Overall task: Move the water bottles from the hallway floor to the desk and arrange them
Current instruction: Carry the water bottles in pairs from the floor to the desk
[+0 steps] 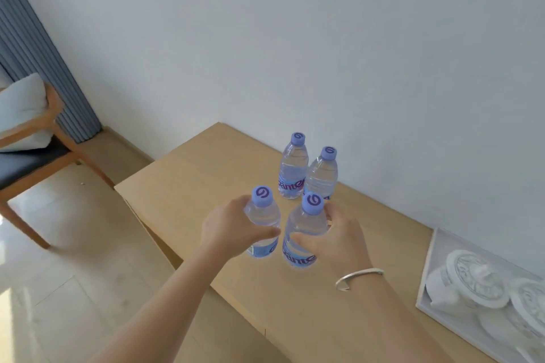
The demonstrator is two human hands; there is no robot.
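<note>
Two clear water bottles with purple caps stand upright near the wall on the light wooden desk (188,174): one bottle (293,165) at the back and a second bottle (323,174) just to its right, touching it. In front of them, my left hand (227,227) grips a third bottle (262,215) around its shoulder. My right hand (339,239), with a silver bangle on the wrist, holds a fourth bottle (303,230) next to it. Both held bottles are upright over the desk; whether their bases touch the desktop I cannot tell.
A white tray (436,247) with upturned white cups sits at the desk's right end against the wall. A wooden chair (44,138) with a dark seat and white cushion stands on the floor at the left, by a grey curtain (26,47).
</note>
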